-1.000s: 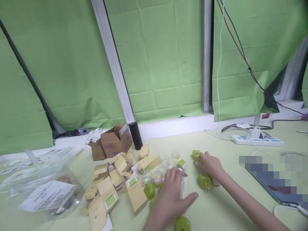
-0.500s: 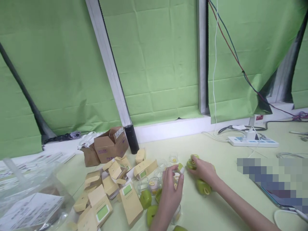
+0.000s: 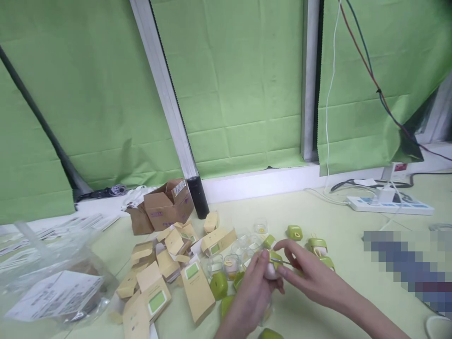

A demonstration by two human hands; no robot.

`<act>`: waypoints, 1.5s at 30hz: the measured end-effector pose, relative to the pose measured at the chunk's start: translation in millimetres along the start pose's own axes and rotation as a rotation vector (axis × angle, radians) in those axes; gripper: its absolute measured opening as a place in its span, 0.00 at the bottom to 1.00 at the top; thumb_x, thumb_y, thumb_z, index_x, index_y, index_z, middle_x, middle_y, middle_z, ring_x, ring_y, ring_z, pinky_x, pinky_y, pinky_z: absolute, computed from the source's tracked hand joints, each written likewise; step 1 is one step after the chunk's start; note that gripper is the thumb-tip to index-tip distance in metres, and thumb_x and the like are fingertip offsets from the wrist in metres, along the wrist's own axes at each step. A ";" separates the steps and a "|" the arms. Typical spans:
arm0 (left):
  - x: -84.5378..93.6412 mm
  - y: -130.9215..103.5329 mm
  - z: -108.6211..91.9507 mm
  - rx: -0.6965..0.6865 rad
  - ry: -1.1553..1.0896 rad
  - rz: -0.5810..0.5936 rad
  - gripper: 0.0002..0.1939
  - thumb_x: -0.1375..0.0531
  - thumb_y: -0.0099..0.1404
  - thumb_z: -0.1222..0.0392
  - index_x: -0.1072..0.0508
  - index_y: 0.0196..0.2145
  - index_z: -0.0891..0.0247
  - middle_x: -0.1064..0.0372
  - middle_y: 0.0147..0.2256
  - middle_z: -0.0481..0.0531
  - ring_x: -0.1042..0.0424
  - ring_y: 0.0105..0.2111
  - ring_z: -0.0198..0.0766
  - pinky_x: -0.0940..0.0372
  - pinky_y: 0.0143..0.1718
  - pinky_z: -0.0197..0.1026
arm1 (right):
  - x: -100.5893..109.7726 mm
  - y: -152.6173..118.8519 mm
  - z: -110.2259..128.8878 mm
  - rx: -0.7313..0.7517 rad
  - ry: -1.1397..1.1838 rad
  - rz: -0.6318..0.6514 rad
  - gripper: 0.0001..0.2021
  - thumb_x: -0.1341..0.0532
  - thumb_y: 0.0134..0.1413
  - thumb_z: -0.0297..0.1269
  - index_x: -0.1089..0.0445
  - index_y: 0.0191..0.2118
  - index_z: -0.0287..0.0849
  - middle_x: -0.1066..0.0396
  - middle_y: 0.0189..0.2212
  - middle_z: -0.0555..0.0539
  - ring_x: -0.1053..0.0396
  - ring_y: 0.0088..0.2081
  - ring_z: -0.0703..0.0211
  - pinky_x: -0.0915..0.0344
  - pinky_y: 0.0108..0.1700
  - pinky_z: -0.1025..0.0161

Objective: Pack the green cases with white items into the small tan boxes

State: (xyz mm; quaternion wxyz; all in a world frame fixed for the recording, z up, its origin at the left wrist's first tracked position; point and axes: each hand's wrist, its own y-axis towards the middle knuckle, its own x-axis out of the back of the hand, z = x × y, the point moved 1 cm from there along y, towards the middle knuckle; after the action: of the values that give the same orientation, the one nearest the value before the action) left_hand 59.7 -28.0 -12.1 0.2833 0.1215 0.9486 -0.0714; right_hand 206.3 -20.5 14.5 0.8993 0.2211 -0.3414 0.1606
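Observation:
My left hand (image 3: 249, 287) grips a small white-and-green case (image 3: 271, 269) from its left side and below. Across the top of that case lies a thin, dark, metal-looking tool (image 3: 281, 261), pinched between thumb and fingers of my right hand (image 3: 309, 270); its exact kind is too small to tell. Just behind the hands is a loose green lid-like piece (image 3: 269, 241). Several clear plastic cups (image 3: 241, 244) and green square cases surround my left hand, one green case (image 3: 219, 286) beside it. Right of my right hand sit more green cases (image 3: 318, 245) with yellow loops.
Opened cream paper boxes (image 3: 197, 292) pile up on the left, before a brown carton (image 3: 169, 207) and a black cylinder (image 3: 197, 197). A clear plastic bag (image 3: 60, 287) lies far left. A white power strip (image 3: 390, 205) with cables stands back right.
My right hand has left the green cases on the right and come to my left hand. Both hands now meet at the white-and-green case. The view has shifted slightly.

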 end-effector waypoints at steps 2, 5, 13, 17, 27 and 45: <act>0.5 0.0 -3.0 -0.018 -0.136 -0.086 0.13 0.43 0.61 0.51 0.35 0.32 0.66 0.36 0.28 0.49 0.36 0.25 0.30 0.38 0.29 0.34 | -1.8 -1.5 -3.2 0.021 0.004 -0.013 0.10 0.56 0.63 0.43 0.42 0.39 0.46 0.36 0.29 0.52 0.36 0.28 0.61 0.39 0.30 0.65; 3.0 2.8 -4.9 -0.041 -0.248 -0.146 0.12 0.43 0.61 0.52 0.34 0.31 0.66 0.35 0.29 0.50 0.36 0.25 0.29 0.38 0.30 0.34 | -7.1 -1.1 -7.9 0.075 -0.015 -0.049 0.11 0.58 0.64 0.41 0.43 0.35 0.47 0.35 0.31 0.50 0.34 0.29 0.60 0.39 0.31 0.64; 5.0 2.6 -0.5 -0.085 -0.255 -0.108 0.05 0.39 0.58 0.62 0.30 0.31 0.67 0.35 0.30 0.49 0.35 0.28 0.30 0.37 0.33 0.35 | -25.4 -0.7 -19.0 0.064 -0.055 -0.061 0.12 0.57 0.63 0.40 0.43 0.48 0.50 0.32 0.37 0.47 0.30 0.32 0.57 0.33 0.32 0.62; 0.5 2.2 2.2 -0.073 -0.246 -0.081 0.07 0.40 0.59 0.60 0.29 0.32 0.67 0.35 0.30 0.50 0.37 0.29 0.31 0.39 0.33 0.35 | -32.8 -1.5 -20.2 0.138 -0.453 -0.082 0.24 0.55 0.61 0.31 0.56 0.62 0.52 0.33 0.36 0.45 0.32 0.21 0.60 0.37 0.23 0.65; -7.5 4.7 11.2 -0.151 -0.241 -0.113 0.08 0.40 0.56 0.59 0.32 0.25 0.66 0.40 0.25 0.47 0.41 0.27 0.31 0.41 0.35 0.37 | -38.0 -2.6 -14.8 0.186 -0.319 -0.181 0.27 0.58 0.55 0.23 0.50 0.61 0.44 0.28 0.37 0.42 0.29 0.28 0.58 0.35 0.27 0.64; 37.7 27.0 -53.7 -0.292 0.908 -0.223 0.25 0.36 0.47 0.62 0.43 0.41 0.59 0.36 0.31 0.47 0.33 0.32 0.39 0.40 0.34 0.39 | -16.8 80.4 -4.6 -0.132 0.124 0.001 0.25 0.42 0.46 0.57 0.28 0.40 0.40 0.31 0.25 0.49 0.36 0.26 0.60 0.43 0.26 0.66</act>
State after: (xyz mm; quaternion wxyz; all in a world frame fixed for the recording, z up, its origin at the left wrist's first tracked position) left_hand 8.5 16.1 9.7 -0.1544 -0.0029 0.9836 0.0926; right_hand 161.4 47.9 23.1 0.9312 0.1507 -0.2951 0.1518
